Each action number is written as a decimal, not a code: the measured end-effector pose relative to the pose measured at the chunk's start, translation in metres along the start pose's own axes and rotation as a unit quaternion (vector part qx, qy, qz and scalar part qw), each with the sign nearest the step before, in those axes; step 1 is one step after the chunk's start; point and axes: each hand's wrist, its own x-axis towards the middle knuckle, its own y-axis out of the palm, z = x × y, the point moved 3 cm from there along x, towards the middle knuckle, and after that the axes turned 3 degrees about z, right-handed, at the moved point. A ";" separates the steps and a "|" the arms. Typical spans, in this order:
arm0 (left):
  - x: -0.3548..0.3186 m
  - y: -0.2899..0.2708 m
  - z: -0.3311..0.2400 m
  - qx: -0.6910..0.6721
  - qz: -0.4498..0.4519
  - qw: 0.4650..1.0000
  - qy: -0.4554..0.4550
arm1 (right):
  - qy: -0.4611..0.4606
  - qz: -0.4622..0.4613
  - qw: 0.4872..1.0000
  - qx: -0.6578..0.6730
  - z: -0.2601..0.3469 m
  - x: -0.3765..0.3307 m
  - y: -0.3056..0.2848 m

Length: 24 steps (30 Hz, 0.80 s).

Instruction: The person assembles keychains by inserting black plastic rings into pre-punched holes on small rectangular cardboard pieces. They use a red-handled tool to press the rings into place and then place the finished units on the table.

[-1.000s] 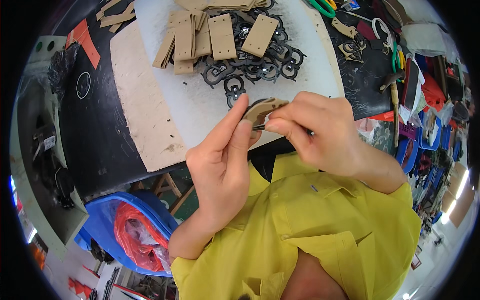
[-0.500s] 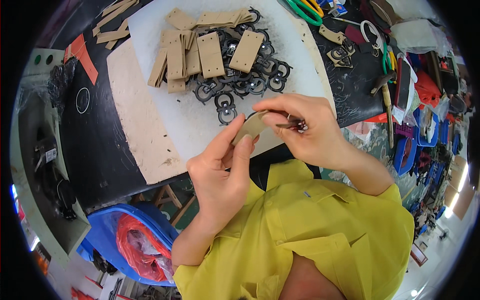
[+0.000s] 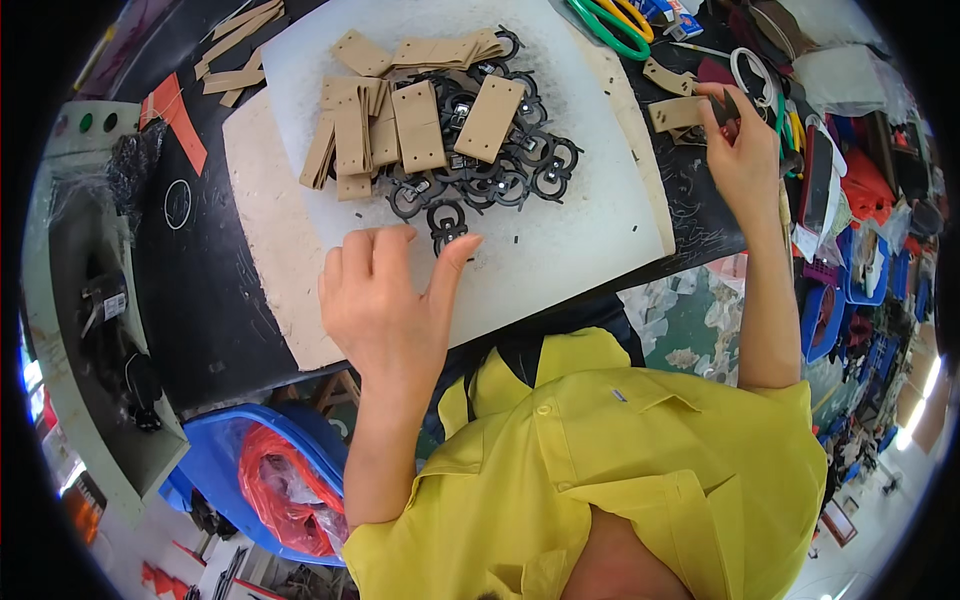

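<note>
Black ring pieces [image 3: 500,165], heaped in a tangle at the far middle of the white board [image 3: 580,240], half buried under tan plates [image 3: 420,125] stacked flat and on edge.

- Nearest of the heap: a single black ring [image 3: 448,225], apart from the rest on the near side, just beside the thumb tip of the left hand [image 3: 390,300]. Hand released, palm down on the board, fingers loosely bent, grasping nothing.
- Far right, off the board: right hand [image 3: 745,150] pinched on a small dark piece [image 3: 725,105], too small to tell what kind, held over the black bench [image 3: 210,290] beside 2 set-aside tan pieces [image 3: 675,112].
- Judged progress: early to middling. Only a few pieces set apart at the right and the bulk of rings and plates unsorted in the heap, so most of the work looks left to do.
- Around:
  - green-handled scissors [image 3: 600,20] at the far edge
  - a white ring [image 3: 750,70] and crowded tools on the far right
  - a blue bin [image 3: 250,470] with a red bag, near left, below the bench
- In the way: rings hooked into one another and pinned under plates, likely to drag neighbours along when 1 is pulled. Clutter packed tight around the right hand, with little bare bench for setting things down.
</note>
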 end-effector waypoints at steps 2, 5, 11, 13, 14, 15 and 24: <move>0.000 0.002 -0.002 0.018 0.001 1.000 0.019 | -0.120 -0.148 0.981 -0.037 -0.010 0.011 0.004; -0.006 0.006 -0.002 -0.081 -0.002 0.997 -0.006 | -0.102 -0.127 0.975 0.150 0.014 0.004 0.001; 0.000 -0.008 -0.011 -0.268 0.091 0.956 -0.080 | -0.193 0.210 0.879 0.381 0.122 -0.051 0.014; -0.001 -0.012 -0.014 -0.320 0.111 0.932 -0.128 | -0.194 0.242 0.862 0.402 0.131 -0.059 0.022; -0.001 -0.014 -0.012 -0.340 0.101 0.925 -0.133 | -0.186 0.250 0.861 0.401 0.132 -0.061 0.025; -0.001 -0.016 -0.009 -0.361 0.091 0.918 -0.138 | -0.178 0.258 0.861 0.401 0.133 -0.062 0.027; -0.001 -0.017 -0.001 -0.533 0.147 0.778 -0.300 | -0.351 0.060 0.868 0.346 0.132 -0.081 0.030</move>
